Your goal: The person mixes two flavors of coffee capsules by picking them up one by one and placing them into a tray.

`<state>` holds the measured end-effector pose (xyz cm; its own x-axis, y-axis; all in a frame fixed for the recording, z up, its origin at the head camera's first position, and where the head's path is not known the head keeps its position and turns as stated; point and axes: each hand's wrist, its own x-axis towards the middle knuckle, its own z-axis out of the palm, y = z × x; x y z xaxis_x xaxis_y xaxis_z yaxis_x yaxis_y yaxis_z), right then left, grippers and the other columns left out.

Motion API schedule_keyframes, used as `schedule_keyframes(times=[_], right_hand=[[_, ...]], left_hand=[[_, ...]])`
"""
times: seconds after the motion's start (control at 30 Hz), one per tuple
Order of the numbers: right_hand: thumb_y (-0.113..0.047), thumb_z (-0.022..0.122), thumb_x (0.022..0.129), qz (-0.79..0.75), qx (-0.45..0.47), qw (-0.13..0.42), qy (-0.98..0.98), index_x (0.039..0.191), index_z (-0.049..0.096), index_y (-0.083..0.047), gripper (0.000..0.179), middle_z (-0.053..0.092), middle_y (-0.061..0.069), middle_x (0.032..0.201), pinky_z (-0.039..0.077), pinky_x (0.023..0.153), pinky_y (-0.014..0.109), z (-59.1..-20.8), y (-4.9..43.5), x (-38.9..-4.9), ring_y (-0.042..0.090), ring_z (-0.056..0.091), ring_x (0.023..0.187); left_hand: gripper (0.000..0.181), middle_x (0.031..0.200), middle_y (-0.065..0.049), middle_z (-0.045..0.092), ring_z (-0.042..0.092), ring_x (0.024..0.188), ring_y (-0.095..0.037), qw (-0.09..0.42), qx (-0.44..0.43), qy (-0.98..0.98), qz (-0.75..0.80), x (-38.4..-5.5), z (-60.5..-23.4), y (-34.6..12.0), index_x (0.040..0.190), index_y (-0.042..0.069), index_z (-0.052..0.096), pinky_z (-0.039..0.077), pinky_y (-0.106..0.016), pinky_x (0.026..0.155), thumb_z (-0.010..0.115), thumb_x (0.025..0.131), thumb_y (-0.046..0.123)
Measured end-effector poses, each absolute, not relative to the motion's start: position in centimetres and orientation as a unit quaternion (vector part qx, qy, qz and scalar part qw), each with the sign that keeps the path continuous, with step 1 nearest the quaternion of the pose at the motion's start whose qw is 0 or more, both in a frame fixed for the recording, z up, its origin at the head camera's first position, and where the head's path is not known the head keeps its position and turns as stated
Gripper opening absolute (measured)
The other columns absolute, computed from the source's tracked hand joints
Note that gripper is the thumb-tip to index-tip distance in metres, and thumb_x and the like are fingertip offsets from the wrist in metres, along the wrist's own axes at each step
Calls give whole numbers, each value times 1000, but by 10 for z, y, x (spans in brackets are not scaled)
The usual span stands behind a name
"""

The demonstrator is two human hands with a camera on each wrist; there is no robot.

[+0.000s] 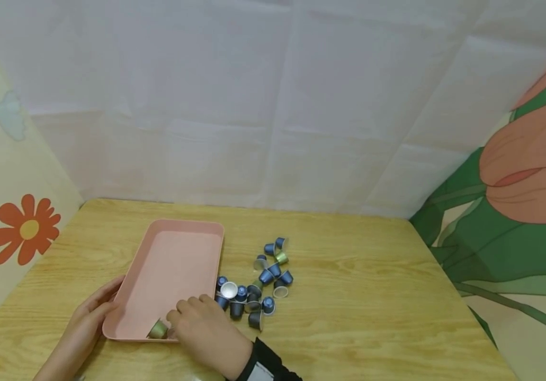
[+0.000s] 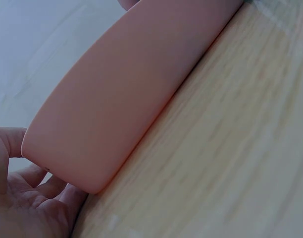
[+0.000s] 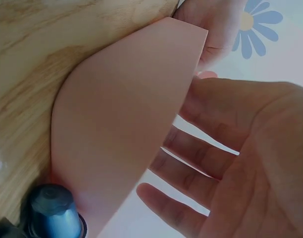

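Observation:
A pink tray (image 1: 184, 264) lies on the table's left side. My left hand (image 1: 84, 320) grips its near left edge, the thumb at the rim and the other fingers against the outer wall; the left wrist view shows that wall (image 2: 117, 104) up close. Inside the tray's near end, a green coffee capsule (image 1: 159, 329) lies on its side. My right hand (image 1: 211, 330) reaches over the near right corner, its fingertips right at the capsule. From the right wrist, the fingers (image 3: 183, 178) look spread and loosely bent, their tips partly hidden behind the tray wall (image 3: 117, 99).
Several blue and black coffee capsules (image 1: 253, 296) lie loosely piled right of the tray, with a light green capsule (image 1: 282, 257) among them. One blue capsule (image 3: 55, 213) sits close against the tray wall. A white sheet (image 1: 273, 106) hangs behind the wooden table (image 1: 373, 296).

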<state>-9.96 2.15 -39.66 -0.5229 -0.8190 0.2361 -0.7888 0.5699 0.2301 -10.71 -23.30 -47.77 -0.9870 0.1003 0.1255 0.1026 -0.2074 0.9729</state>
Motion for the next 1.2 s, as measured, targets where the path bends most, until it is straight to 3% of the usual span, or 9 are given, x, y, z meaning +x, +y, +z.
schedule_keyframes(times=[0.23,0.4,0.67,0.83,1.07,1.2], right_hand=[[-36,64,85,-28,439,154,-885,98,69,-25,18,67,-11,86,45,62,17,-387,30,-104,3,57,74],[-28,68,82,-1,413,146,-899,105,69,-20,24,69,-7,93,53,74,22,-377,44,-110,7,61,82],[-25,67,84,25,351,103,-930,111,67,-15,28,71,-1,103,54,85,33,-375,81,-126,14,63,94],[-22,68,83,49,308,82,-947,113,66,-13,32,71,3,108,55,87,36,-373,108,-137,18,63,97],[-16,69,82,93,259,72,-959,112,67,-11,31,70,6,106,57,77,36,-367,137,-152,20,63,92],[-14,68,82,111,222,37,-968,114,66,-10,32,69,8,111,56,82,40,-365,147,-155,23,63,97]], left_hand=[[46,119,34,57,49,108,17,-8,-71,-631,-772,-106,-477,-233,139,16,46,46,-2,81,43,96,1],[45,119,33,57,49,107,17,-8,-70,-634,-770,-106,-477,-234,139,16,47,47,-3,81,43,96,1],[46,120,31,59,52,107,13,-3,-88,-624,-777,-107,-477,-233,133,21,53,48,-5,80,41,96,-2],[45,120,32,58,50,108,15,-4,-82,-630,-772,-106,-477,-233,136,18,50,47,-4,81,42,96,-1],[44,119,33,58,51,106,14,-13,-73,-626,-776,-106,-477,-234,135,21,52,49,-5,80,42,96,1],[44,119,33,58,51,106,15,-18,-68,-629,-774,-107,-476,-234,137,19,50,49,-5,80,42,97,2]])
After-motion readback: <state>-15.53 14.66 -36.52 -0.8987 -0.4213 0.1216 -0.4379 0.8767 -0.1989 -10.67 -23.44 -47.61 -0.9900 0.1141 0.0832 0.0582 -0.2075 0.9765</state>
